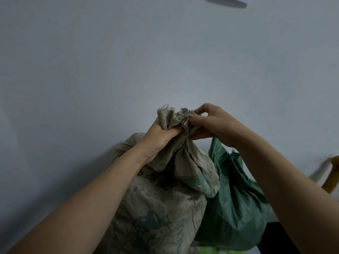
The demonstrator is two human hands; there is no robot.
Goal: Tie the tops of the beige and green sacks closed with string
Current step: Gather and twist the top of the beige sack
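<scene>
A full beige sack (157, 202) with faded green print stands upright against the wall. Its top is bunched into a frayed neck. My left hand (159, 136) grips that neck from the left, fingers wrapped round the gathered cloth. My right hand (212, 123) pinches the folds at the top right of the bunch between thumb and fingers. A green sack (233, 204) leans beside it on the right, its top loose behind my right wrist. I see no string.
A plain pale wall (128, 61) fills the background directly behind the sacks. A yellow wooden piece (332, 178), like a chair part, shows at the right edge. A dark surface (275, 235) lies below the green sack.
</scene>
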